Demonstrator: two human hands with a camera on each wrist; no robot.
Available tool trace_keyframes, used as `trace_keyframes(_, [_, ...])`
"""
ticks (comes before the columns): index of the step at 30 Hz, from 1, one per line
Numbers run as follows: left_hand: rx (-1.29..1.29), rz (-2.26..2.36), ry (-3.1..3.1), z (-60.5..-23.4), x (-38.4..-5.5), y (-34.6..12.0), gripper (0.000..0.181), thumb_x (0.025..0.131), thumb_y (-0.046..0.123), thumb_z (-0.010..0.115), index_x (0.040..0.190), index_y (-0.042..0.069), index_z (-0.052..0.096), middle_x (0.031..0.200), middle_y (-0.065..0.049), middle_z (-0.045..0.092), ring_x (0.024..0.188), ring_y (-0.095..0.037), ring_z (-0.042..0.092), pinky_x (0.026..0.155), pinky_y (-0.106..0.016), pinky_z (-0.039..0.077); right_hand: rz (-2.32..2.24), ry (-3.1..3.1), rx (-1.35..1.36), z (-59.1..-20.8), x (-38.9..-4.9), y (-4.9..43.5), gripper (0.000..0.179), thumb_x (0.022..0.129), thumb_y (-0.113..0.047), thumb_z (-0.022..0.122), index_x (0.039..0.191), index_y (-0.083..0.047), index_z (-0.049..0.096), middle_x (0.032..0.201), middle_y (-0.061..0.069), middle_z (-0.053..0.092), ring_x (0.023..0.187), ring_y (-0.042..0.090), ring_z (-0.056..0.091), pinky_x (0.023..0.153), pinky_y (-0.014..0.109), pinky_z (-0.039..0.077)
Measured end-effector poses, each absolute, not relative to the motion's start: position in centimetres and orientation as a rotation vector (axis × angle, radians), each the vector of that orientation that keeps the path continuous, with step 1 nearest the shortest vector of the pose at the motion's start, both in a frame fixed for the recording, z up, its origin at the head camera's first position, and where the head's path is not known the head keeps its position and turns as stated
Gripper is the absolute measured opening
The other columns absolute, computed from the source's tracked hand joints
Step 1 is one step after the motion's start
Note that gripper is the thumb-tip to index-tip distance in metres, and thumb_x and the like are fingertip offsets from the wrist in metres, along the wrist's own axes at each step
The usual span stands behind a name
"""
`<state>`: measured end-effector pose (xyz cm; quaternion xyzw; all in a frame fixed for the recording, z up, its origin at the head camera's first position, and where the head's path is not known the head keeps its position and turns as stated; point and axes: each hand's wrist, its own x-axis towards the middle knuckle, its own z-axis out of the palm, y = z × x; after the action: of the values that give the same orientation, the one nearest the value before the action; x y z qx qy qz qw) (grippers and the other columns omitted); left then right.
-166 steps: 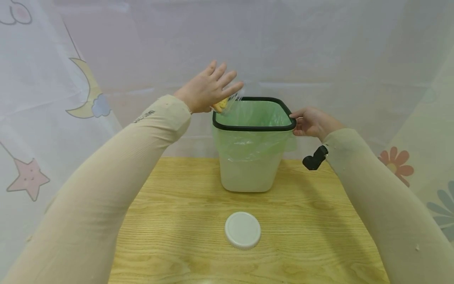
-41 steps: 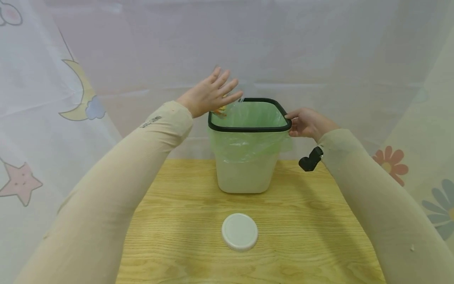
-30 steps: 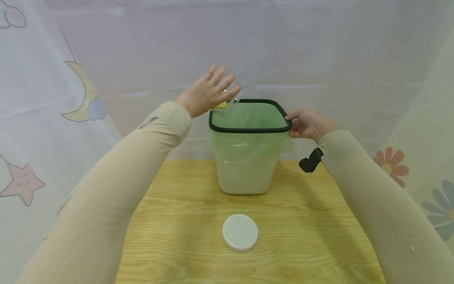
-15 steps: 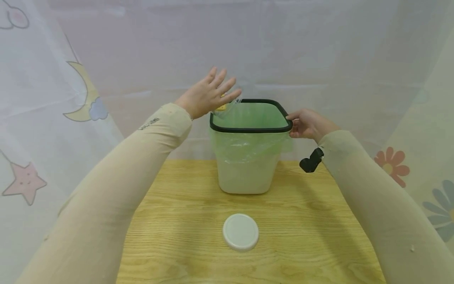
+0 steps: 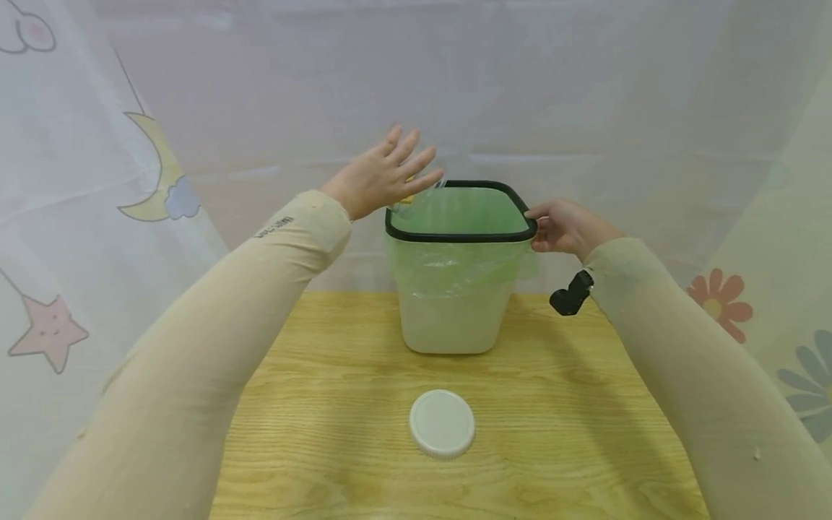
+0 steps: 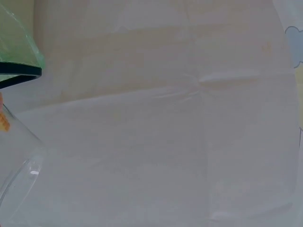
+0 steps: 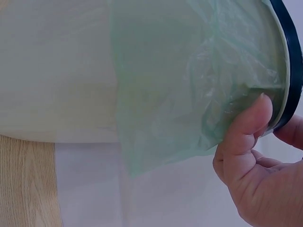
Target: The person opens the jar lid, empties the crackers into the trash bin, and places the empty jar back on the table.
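Observation:
My left hand, fingers spread, holds a clear jar tilted over the left side of a bin. Yellow pieces show beneath the fingers. The thumb and most of the jar are hidden behind the hand. At the left edge of the left wrist view are the clear curved jar and a bit of orange-yellow food. My right hand grips the bin's black rim at its right side. In the right wrist view, the fingers of this hand hook around the rim and the green liner.
A white round lid lies on the wooden table in front of the bin. Close behind the bin hangs a pale printed cloth. A black strap piece sticks out from the right sleeve.
Over the bin, my left hand tips the jar back and forth by small amounts, and less yellow shows than 5.5 seconds ago. My right hand keeps its place on the rim.

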<state>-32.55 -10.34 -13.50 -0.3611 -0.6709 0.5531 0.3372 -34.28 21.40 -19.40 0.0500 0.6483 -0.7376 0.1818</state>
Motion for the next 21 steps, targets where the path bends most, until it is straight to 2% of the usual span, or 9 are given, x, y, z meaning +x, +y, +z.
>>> trace_keyframes(5, [-0.936, 1.492, -1.741, -13.55, -32.50, -10.57, 0.097, 0.087, 0.033, 0.073, 0.157, 0.012, 0.009, 0.157, -0.020, 0.021, 0.139, -0.045, 0.027, 0.111, -0.055, 0.025, -2.062, 1.862, 0.137, -19.46, -34.26, 21.19, 0.019, 0.103, -0.015, 0.042, 0.119, -0.012, 0.033, 0.079, 0.004, 0.045, 0.057, 0.015, 0.043, 0.051, 0.026, 0.045])
trace_keyframes(10, [-0.930, 1.531, -1.632, -13.47, -32.47, -10.33, 0.102, 0.084, 0.028, 0.077, 0.157, 0.014, 0.008, 0.157, -0.018, 0.022, 0.139, -0.043, 0.027, 0.112, -0.053, 0.023, -2.054, 1.871, 0.116, -19.50, -34.32, 21.36, 0.011, 0.103, -0.015, 0.041, 0.111, -0.012, 0.034, 0.079, 0.004, 0.044, 0.056, 0.015, 0.043, 0.051, 0.025, 0.045])
trace_keyframes(14, [-0.942, 1.541, -1.555, -13.42, -32.67, -10.01, 0.099, 0.084, 0.024, 0.076, 0.157, 0.016, 0.010, 0.156, -0.017, 0.024, 0.138, -0.042, 0.029, 0.112, -0.053, 0.024, -2.056, 1.872, 0.117, -19.49, -34.33, 21.43, 0.012, 0.103, -0.015, 0.041, 0.112, -0.012, 0.033, 0.079, 0.004, 0.043, 0.056, 0.015, 0.043, 0.051, 0.025, 0.044])
trace_keyframes(21, [-0.935, 1.563, -1.558, -13.33, -32.70, -9.72, 0.104, 0.082, 0.031, 0.078, 0.157, 0.015, 0.007, 0.157, -0.018, 0.022, 0.139, -0.043, 0.027, 0.112, -0.054, 0.023, -2.049, 1.880, 0.108, -19.52, -34.31, 21.39, 0.015, 0.103, -0.015, 0.040, 0.115, -0.013, 0.031, 0.079, 0.004, 0.044, 0.057, 0.014, 0.042, 0.051, 0.025, 0.044])
